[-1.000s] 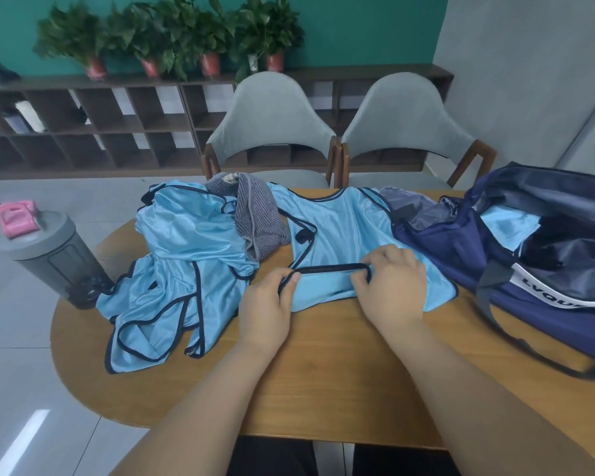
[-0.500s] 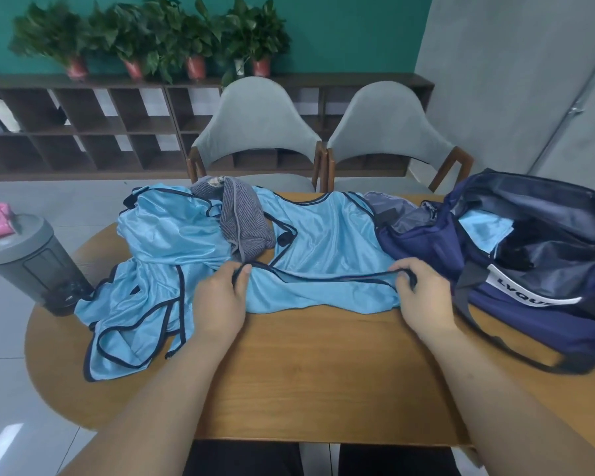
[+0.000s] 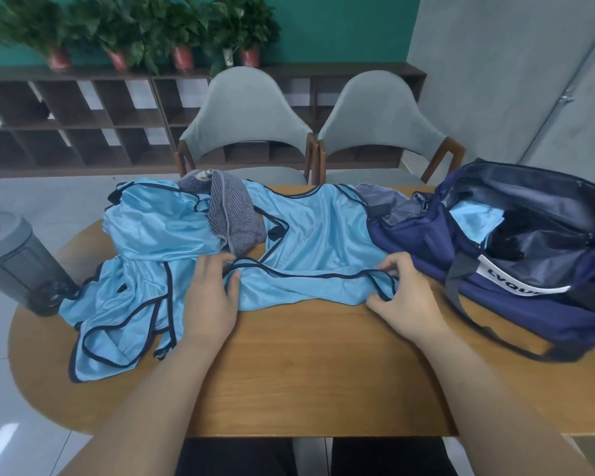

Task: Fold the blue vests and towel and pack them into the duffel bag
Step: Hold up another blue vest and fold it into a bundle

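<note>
A light blue vest (image 3: 316, 242) with dark trim lies spread on the wooden table (image 3: 306, 365) in front of me. My left hand (image 3: 210, 297) pinches the near edge of this vest at its left end. At the vest's right end, my right hand (image 3: 406, 297) pinches the dark trim. A second crumpled blue vest (image 3: 131, 269) lies to the left. Between the two vests sits a grey striped towel (image 3: 231, 214), bunched up. The open navy duffel bag (image 3: 516, 255) sits at the right, with a folded blue piece (image 3: 474, 221) inside.
A grey bin (image 3: 18, 262) stands on the floor by the table's left edge. Two grey chairs (image 3: 248, 132) are pushed in at the far side, with a dark shelf (image 3: 83, 115) and potted plants behind. A bag strap (image 3: 488, 328) trails over the table at the right.
Both hands have moved apart along the vest's near edge, from close together at the middle to its two ends. The vest is now stretched out wider across the table.
</note>
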Motion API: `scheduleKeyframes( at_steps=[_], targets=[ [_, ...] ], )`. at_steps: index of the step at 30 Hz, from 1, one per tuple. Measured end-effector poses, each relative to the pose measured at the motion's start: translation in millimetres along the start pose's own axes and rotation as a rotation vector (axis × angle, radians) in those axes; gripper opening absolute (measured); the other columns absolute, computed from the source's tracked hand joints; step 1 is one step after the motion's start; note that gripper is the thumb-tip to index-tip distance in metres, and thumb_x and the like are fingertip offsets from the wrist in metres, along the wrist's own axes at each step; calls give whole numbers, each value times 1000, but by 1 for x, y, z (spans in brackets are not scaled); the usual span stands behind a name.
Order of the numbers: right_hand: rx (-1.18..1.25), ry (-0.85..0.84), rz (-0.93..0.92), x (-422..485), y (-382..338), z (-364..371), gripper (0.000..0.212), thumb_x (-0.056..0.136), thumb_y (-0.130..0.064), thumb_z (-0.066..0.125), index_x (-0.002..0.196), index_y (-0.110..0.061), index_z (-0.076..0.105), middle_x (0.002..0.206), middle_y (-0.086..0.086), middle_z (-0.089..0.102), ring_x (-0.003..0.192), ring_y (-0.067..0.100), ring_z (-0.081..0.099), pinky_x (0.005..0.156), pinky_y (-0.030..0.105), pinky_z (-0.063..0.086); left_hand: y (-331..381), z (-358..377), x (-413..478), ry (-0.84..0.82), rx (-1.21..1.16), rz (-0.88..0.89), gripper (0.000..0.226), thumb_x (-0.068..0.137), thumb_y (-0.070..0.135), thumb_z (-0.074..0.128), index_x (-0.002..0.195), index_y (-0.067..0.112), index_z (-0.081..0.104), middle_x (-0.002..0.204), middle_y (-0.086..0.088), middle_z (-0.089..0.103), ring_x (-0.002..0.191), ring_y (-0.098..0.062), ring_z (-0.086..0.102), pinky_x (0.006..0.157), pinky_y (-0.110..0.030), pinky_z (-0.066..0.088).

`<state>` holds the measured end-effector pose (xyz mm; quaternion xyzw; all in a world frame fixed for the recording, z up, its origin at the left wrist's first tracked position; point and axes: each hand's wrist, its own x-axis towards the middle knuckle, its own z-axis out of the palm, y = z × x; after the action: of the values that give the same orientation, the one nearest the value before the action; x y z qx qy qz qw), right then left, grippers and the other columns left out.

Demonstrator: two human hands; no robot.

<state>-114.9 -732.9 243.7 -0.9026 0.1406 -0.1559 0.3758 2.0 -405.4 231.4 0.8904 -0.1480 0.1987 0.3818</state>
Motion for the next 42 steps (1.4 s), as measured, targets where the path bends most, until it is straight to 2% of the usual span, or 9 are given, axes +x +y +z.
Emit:
scheduleKeyframes(
  at_steps=[4, 8, 12, 16, 23, 26, 32, 38, 42],
  targets=[
    [-34, 121, -67, -1, 7, 1, 49, 91, -14, 73, 132, -35, 55, 102, -16, 66, 86, 6, 64, 81, 34, 54, -3, -1, 1, 38, -55, -10, 25, 102, 12, 65, 126, 15, 62, 116, 2, 60, 105, -6, 56, 95, -26, 46],
    [9, 286, -42, 0, 11, -2, 22, 102, -29, 65, 123, -33, 66, 79, -9, 70, 61, 10, 59, 65, 30, 52, -4, 0, 2, 69, -67, -10, 22, 100, 15, 69, 122, 12, 66, 116, 2, 66, 108, -9, 61, 97, -20, 43],
    [31, 348, 9, -1, 10, -5, 19, 103, -33, 63, 116, -21, 72, 79, -9, 70, 69, 5, 63, 66, 13, 44, -2, -2, 2, 96, -72, -68, 25, 100, 24, 71, 121, 11, 70, 116, 2, 71, 107, -8, 62, 98, -24, 46],
    [104, 315, 35, -3, 10, -6, 16, 102, -37, 65, 114, -27, 69, 98, -10, 75, 101, 3, 67, 85, 24, 50, 0, -5, 0, 117, -83, -86, 23, 101, 25, 70, 118, 11, 73, 110, 4, 74, 102, -3, 61, 94, -21, 46],
    [158, 174, 53, -1, 12, -6, 41, 92, -12, 71, 122, -37, 61, 102, -17, 76, 104, -2, 65, 92, 16, 45, 2, -7, 0, 89, -46, -98, 25, 104, 28, 65, 125, 16, 71, 115, 3, 75, 107, -15, 68, 95, -31, 52],
    [138, 220, 45, 1, 14, -4, 31, 97, -11, 67, 121, -30, 64, 109, -13, 76, 107, 0, 66, 90, 4, 41, 0, -7, 0, 84, -53, -84, 26, 104, 24, 64, 129, 17, 69, 122, 3, 73, 113, -15, 66, 101, -33, 51],
    [108, 296, 74, 2, 15, -5, 14, 102, -35, 64, 110, -24, 68, 101, -6, 76, 104, 12, 69, 86, 27, 47, -4, -4, 1, 81, -47, -70, 28, 103, 21, 65, 131, 15, 68, 123, 1, 73, 114, -19, 66, 102, -36, 52],
    [120, 335, 89, 1, 14, -7, 21, 101, -45, 64, 89, -28, 70, 81, -11, 72, 86, 6, 68, 80, 29, 52, -3, -4, 1, 67, -34, -83, 27, 104, 24, 65, 130, 18, 68, 121, 2, 73, 105, -21, 69, 96, -43, 56],
    [133, 398, 92, 0, 8, -8, 18, 100, -44, 66, 95, -28, 72, 81, -13, 70, 81, 3, 65, 75, 25, 51, 0, -7, 1, 71, -45, -106, 26, 104, 25, 65, 128, 17, 69, 119, 2, 74, 109, -17, 67, 98, -35, 53]
  ],
)
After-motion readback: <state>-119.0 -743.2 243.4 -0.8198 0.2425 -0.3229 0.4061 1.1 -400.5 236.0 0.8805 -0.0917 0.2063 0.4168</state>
